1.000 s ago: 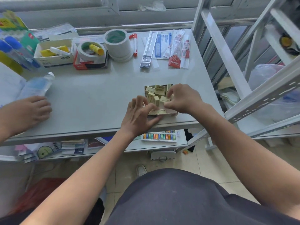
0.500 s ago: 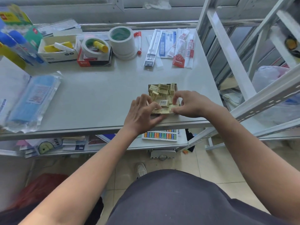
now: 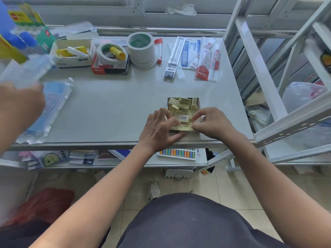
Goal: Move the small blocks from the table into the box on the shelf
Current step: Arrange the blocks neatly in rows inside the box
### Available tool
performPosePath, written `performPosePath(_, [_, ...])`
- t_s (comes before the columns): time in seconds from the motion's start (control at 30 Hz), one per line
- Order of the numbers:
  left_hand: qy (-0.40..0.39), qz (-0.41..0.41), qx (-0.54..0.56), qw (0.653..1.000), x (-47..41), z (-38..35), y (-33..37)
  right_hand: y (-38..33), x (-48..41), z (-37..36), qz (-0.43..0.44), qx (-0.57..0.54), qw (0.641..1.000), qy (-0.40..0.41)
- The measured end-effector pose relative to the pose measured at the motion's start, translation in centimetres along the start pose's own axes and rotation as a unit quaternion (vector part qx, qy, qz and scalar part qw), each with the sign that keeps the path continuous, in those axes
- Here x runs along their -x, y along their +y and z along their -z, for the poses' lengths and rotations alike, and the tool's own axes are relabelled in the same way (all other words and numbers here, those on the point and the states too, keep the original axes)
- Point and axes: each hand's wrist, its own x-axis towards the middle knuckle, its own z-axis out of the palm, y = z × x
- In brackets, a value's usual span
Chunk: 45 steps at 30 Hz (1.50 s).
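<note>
Hardly any txt we can read. One small block (image 3: pixel 184 118) at the near end of the box (image 3: pixel 168 102) carries a white barcode label; the digits under it are too small for us. A red packet (image 3: pixel 202 73) on the table (image 3: pixel 111 108) has a white round emblem, chars illegible. A yellow-green pack (image 3: pixel 21 17), far left, shows a red logo patch, blurred. A white carton (image 3: pixel 71 61) bears a dark mark on its front, unreadable.
</note>
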Motion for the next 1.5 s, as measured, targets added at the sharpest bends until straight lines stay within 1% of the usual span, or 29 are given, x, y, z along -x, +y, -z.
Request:
performPosePath(0.1, [0.003,0.000,-0.001,1.000,0.0,0.2,0.1,0.3,-0.1,0.2,0.012,0.035,0.999,-0.006])
performPosePath(0.23, [-0.001,0.000,-0.002,1.000,0.0,0.2,0.0,0.2,-0.5,1.5,0.029,0.041,0.996,-0.080])
performPosePath(0.27, [-0.004,-0.002,-0.004,1.000,0.0,0.2,0.0,0.1,-0.6,1.7,0.043,0.049,0.995,-0.075])
performPosePath(0.37, [-0.013,-0.007,-0.003,1.000,0.0,0.1,-0.1,-0.7,-0.9,1.3,0.096,0.065,0.993,0.019])
performPosePath(0.4, [-0.014,-0.008,-0.001,1.000,0.0,0.2,0.0,-1.2,-1.0,0.8,0.105,0.077,0.991,0.025])
performPosePath(0.5, [-0.008,-0.005,0.009,1.000,-0.1,0.3,0.0,-1.7,-1.3,-0.4,0.087,0.147,0.985,-0.016])
performPosePath(0.6, [0.006,-0.003,0.021,1.000,0.0,0.2,-0.1,-1.7,-1.5,-0.1,0.072,0.139,0.987,-0.024])
performPosePath(0.67, [0.013,0.000,0.027,1.000,0.1,0.1,-0.2,-1.7,-1.4,-0.1,0.083,0.120,0.989,-0.024])
performPosePath(0.73, [0.021,0.010,0.041,0.999,0.0,0.1,-0.2,-1.8,-1.2,0.0,0.093,0.064,0.993,-0.026])
performPosePath(0.8, [0.038,0.021,0.054,0.998,0.1,0.0,-0.1,-1.9,-1.1,-0.1,0.105,0.041,0.993,-0.041])
performPosePath(0.93, [0.054,0.034,0.073,0.995,0.1,0.1,0.0,-2.5,-0.7,-0.6,0.129,0.119,0.979,-0.101])
performPosePath(0.97, [0.049,0.030,0.067,0.996,0.1,0.1,0.0,-2.7,-0.7,-0.9,0.132,0.136,0.977,-0.095])
performPosePath(1.07, [0.041,0.025,0.052,0.997,0.0,0.0,-0.2,-3.3,-0.6,-1.7,0.141,0.159,0.977,-0.034])
performPosePath(1.13, [0.045,0.031,0.053,0.997,0.0,-0.1,-0.2,-3.7,-0.6,-2.3,0.118,0.148,0.982,-0.017])
performPosePath(1.2, [0.043,0.035,0.052,0.997,0.0,-0.1,-0.2,-3.9,-0.9,-2.7,0.091,0.150,0.984,-0.020])
performPosePath(1.4, [0.035,0.037,0.042,0.998,0.0,-0.1,-0.2,-4.1,-1.4,-2.2,0.102,0.156,0.978,-0.090])
performPosePath(1.5, [0.032,0.041,0.041,0.998,0.0,-0.1,-0.2,-4.0,-1.4,-2.3,0.101,0.172,0.977,-0.075])
